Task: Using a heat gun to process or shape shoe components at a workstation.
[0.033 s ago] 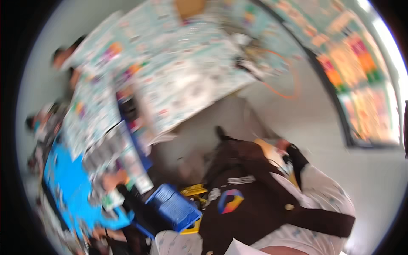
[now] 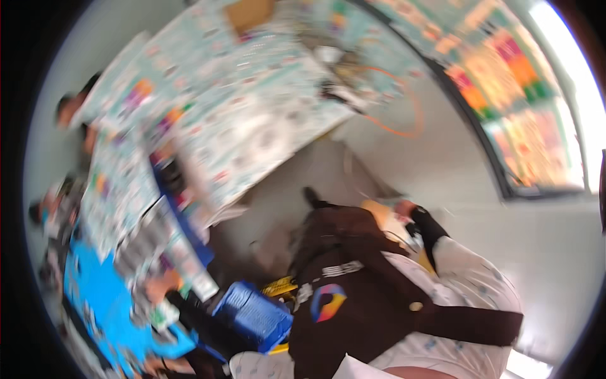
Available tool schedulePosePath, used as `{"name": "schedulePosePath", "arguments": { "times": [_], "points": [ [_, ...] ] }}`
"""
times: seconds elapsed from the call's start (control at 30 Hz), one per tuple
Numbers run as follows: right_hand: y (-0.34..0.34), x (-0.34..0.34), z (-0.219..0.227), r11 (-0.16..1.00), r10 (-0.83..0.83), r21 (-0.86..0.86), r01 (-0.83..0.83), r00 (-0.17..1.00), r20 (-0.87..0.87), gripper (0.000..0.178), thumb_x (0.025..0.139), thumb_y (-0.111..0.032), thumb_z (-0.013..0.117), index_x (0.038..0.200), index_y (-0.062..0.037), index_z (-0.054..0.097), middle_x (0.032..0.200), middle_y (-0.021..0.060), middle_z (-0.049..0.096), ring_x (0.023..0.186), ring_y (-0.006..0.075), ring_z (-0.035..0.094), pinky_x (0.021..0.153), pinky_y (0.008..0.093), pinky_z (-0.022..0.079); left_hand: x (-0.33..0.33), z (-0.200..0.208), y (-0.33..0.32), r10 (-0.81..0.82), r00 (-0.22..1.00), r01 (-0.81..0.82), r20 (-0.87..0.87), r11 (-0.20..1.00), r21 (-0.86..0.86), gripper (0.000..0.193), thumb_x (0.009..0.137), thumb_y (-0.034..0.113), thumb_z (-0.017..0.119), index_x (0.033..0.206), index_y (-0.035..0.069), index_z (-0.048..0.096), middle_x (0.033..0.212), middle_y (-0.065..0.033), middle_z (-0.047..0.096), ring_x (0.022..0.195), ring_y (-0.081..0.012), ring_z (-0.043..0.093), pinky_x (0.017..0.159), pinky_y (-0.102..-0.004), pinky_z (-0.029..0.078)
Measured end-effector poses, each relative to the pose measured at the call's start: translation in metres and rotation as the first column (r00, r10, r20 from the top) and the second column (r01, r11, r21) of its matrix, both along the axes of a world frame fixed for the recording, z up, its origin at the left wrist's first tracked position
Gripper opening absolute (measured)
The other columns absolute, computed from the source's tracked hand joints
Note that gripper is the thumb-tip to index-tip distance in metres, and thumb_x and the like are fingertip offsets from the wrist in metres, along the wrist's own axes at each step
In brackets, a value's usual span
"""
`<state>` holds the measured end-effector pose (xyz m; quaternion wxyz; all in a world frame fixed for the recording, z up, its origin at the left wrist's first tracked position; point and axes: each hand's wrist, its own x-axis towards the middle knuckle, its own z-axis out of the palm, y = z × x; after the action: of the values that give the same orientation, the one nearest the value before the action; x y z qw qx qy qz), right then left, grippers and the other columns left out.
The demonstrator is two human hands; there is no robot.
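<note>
My left hand (image 2: 161,287), in a black sleeve, reaches out to the left over the blue-topped table. It is next to a row of grey rounded items (image 2: 145,243) and a small green and white packet (image 2: 165,314). Motion smears its fingers, and whether it grips anything does not show. On the other side, my right hand (image 2: 404,210) hangs low beside the dark brown apron (image 2: 353,278). Close to it is a flat tan-yellow thing (image 2: 377,215), with a dark loop below. The right fingers are small and blurred; I cannot make out a hold.
A blue plastic basket (image 2: 255,316) stands near my left forearm, by something yellow and black. A large table with a printed cover (image 2: 252,132) spans the far side, bearing a cardboard box (image 2: 249,16). An orange cable (image 2: 413,120) loops off its right end. Other people are at the far left.
The view has swung, so table, basket and cable sit farther left in the picture. Both hands shift left with it; neither visibly takes or lets go of anything.
</note>
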<state>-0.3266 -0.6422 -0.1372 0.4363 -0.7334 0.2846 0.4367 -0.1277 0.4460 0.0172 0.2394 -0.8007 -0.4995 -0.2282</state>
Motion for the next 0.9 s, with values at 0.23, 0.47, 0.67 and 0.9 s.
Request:
{"name": "schedulePosePath", "arguments": {
  "times": [0.23, 0.47, 0.67, 0.9],
  "points": [
    [0.092, -0.06, 0.118, 0.954, -0.258, -0.203, 0.221, 0.949, -0.179, 0.026, 0.095, -0.024, 0.058, 0.099, -0.0023, 0.072, 0.087, 0.0107, 0.076, 0.065, 0.0237, 0.073, 0.058, 0.037, 0.06, 0.017, 0.07, -0.106, -0.13, 0.948, 0.107, -0.29, 0.99, -0.093, 0.132, 0.053, 0.097, 0.062, 0.157, 0.021, 0.031, 0.14, -0.02, 0.05, 0.125, -0.0421, 0.051, 0.098, -0.0734, 0.029],
    [0.04, -0.196, 0.083, 0.909, -0.11, -0.408, -0.081, 0.899, -0.425, 0.028, 0.094, -0.023, 0.058, 0.082, -0.0032, 0.074, 0.084, 0.0117, 0.077, 0.062, 0.0216, 0.073, 0.057, 0.038, 0.059, 0.02, 0.099, -0.287, -0.609, 0.782, 0.603, -0.133, 0.793, -0.088, 0.089, 0.079, 0.078, 0.065, 0.142, 0.016, 0.054, 0.13, -0.0055, 0.062, 0.115, -0.0289, 0.062, 0.095, -0.0494, 0.046],
    [-0.004, -0.175, 0.077, 0.822, 0.124, -0.444, -0.357, 0.873, -0.472, 0.023, 0.088, -0.02, 0.061, 0.09, -0.0051, 0.078, 0.083, 0.0137, 0.075, 0.073, 0.0284, 0.074, 0.072, 0.0433, 0.058, -0.015, 0.12, -0.441, -0.932, 0.325, 0.886, 0.161, 0.241, -0.395, 0.037, 0.096, 0.028, 0.071, 0.119, 0.0, 0.067, 0.114, -0.0148, 0.069, 0.103, -0.0315, 0.067, 0.092, -0.0425, 0.053],
    [-0.105, -0.078, -0.017, 0.726, -0.084, -0.68, -0.101, 0.969, -0.233, 0.028, 0.09, -0.016, 0.056, 0.11, -0.0043, 0.072, 0.122, 0.0188, 0.069, 0.111, 0.0369, 0.068, 0.092, 0.0478, 0.056, -0.05, 0.077, -0.519, -0.827, 0.466, 0.599, 0.313, 0.035, -0.8, 0.029, 0.1, 0.015, 0.063, 0.124, -0.001, 0.065, 0.103, -0.018, 0.068, 0.09, -0.027, 0.067, 0.08, -0.0394, 0.053]
  ]
}}
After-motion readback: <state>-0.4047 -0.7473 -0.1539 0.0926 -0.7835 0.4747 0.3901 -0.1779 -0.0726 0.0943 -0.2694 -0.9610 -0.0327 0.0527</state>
